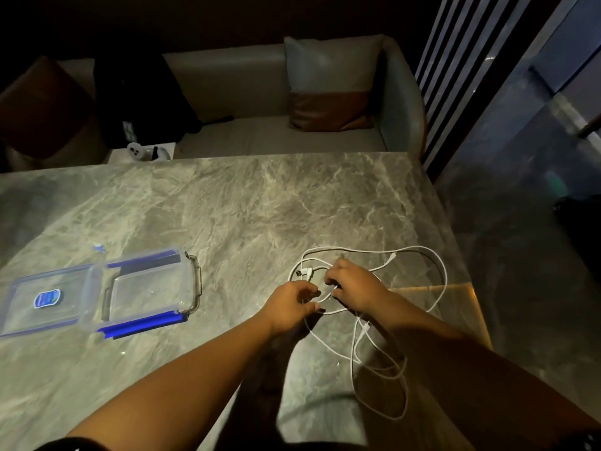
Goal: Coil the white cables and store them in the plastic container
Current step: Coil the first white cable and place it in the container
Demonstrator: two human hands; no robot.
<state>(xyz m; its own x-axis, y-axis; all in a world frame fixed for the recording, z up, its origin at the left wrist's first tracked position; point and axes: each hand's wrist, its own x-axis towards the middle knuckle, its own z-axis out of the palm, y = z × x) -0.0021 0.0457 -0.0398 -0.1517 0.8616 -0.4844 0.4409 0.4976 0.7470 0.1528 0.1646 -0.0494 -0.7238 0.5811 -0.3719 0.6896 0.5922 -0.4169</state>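
Observation:
A loose tangle of white cables (pixel 419 255) lies on the right part of the grey marble table (pixel 227 206), with loops trailing toward the near edge. My left hand (pixel 291 304) pinches a strand at the tangle's left side. My right hand (pixel 353 283) has its fingers curled round another strand just beside it. The clear plastic container (pixel 192 278) with blue clips sits empty at the left, about a forearm's length from my hands. Its lid (pixel 45 297) with a blue label lies flat against its left side.
The table's right edge runs close behind the cables, with dark floor beyond. A grey sofa (pixel 260 92) with cushions stands behind the far edge. A small white socket block (pixel 143 151) sits at the far left edge.

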